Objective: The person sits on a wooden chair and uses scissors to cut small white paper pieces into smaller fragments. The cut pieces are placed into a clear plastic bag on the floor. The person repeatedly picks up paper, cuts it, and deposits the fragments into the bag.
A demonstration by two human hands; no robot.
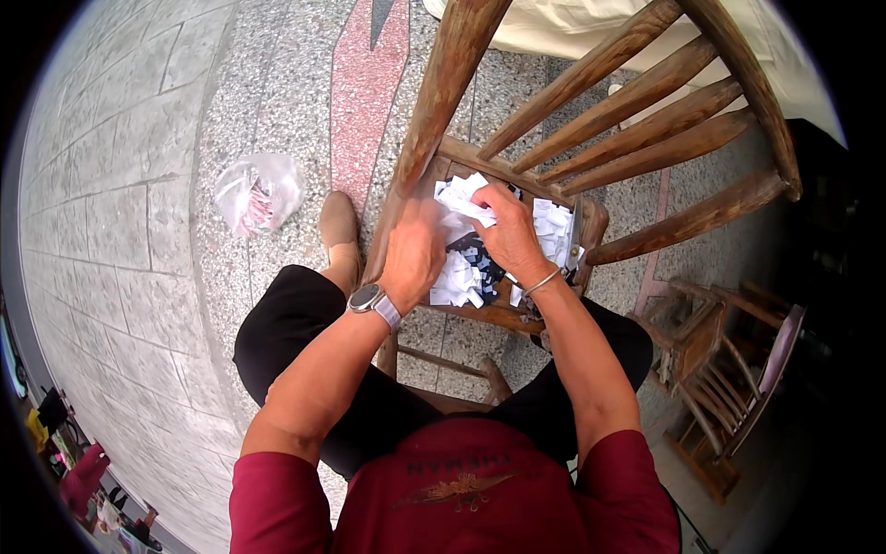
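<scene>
A heap of small white paper slips (552, 231), with some dark ones among them, lies on the seat of a wooden chair (480, 314) in front of me. My right hand (510, 235) is closed on a bunch of white slips (464, 201) at the top of the heap. Close beside it, my left hand (413, 254), with a watch on the wrist, rests on the heap's left side; its fingers are curled down among the papers. A thin bracelet circles my right wrist.
The chair's slatted back (637, 120) rises behind the heap. A crumpled clear plastic bag (258, 192) lies on the paved ground at left, near my shoe (338, 226). A smaller wooden chair (729, 388) stands at right. Pale cloth (572, 28) shows at the top.
</scene>
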